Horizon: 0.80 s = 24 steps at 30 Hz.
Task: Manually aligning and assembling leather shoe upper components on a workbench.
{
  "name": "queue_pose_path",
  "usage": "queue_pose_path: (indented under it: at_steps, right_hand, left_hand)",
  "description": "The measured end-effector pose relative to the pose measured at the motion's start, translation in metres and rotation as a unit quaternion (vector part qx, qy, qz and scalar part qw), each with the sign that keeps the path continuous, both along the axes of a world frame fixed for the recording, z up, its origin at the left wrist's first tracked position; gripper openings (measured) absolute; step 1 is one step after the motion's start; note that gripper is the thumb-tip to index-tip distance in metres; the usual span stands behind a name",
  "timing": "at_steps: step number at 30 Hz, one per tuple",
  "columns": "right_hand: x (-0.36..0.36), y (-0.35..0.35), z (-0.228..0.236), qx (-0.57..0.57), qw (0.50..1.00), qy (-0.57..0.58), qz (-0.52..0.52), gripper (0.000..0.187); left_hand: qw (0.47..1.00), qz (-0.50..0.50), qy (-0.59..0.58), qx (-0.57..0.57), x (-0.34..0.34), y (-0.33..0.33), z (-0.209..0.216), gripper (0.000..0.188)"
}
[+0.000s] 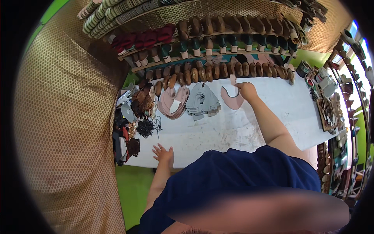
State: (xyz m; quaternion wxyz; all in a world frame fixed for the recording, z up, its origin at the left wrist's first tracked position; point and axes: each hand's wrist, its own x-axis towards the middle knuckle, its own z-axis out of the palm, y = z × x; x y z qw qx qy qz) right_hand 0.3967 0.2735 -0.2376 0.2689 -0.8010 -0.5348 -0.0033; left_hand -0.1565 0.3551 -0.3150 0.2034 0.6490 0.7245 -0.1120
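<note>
My right hand [248,91] reaches to the far side of the white work table [202,136]. Its fingers are pinched at a pale pink curved piece [233,79], which looks like a cut shoe upper. Just below it lies a dusty-pink curved upper piece [232,102] with a dark inner edge; whether the two are joined I cannot tell. Left of these are a stack of grey upper pieces [202,100] and a stack of pink upper pieces [171,102]. Near the table's front left edge, my left hand [164,155] is open, fingers spread, holding nothing.
A row of brown shoe lasts [224,71] lines the table's back edge. Shelves above carry heeled shoes [208,46] and more brown lasts [230,24]. Black cords [146,128] and brown scraps [143,99] crowd the left end. Tools and containers [327,85] stand at the right end.
</note>
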Motion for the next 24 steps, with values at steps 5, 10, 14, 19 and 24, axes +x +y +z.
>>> queue_pose_path:
  at_steps: [5,10,14,19,24]
  right_hand:
    - [-0.004,0.005,-0.069,0.014,0.999,0.04,0.034,0.031]
    - [-0.024,-0.031,-0.13,-0.035,0.988,-0.065,0.135,0.033]
    - [-0.022,-0.046,-0.146,-0.034,0.991,-0.052,0.116,0.032]
    - [-0.036,-0.048,-0.122,-0.015,0.992,-0.058,0.111,0.031]
    - [-0.051,-0.018,-0.103,-0.066,0.997,0.031,0.009,0.022]
  left_hand:
    - [1.0,0.002,0.007,-0.004,0.006,0.001,0.002,0.101]
    - [0.999,0.009,0.024,-0.023,0.002,0.006,-0.004,0.103]
    - [0.999,0.0,0.023,-0.039,-0.003,0.013,-0.01,0.108]
    - [0.997,-0.009,0.027,-0.072,-0.002,0.016,-0.003,0.117]
    - [0.994,-0.022,0.035,-0.097,-0.005,0.021,-0.002,0.126]
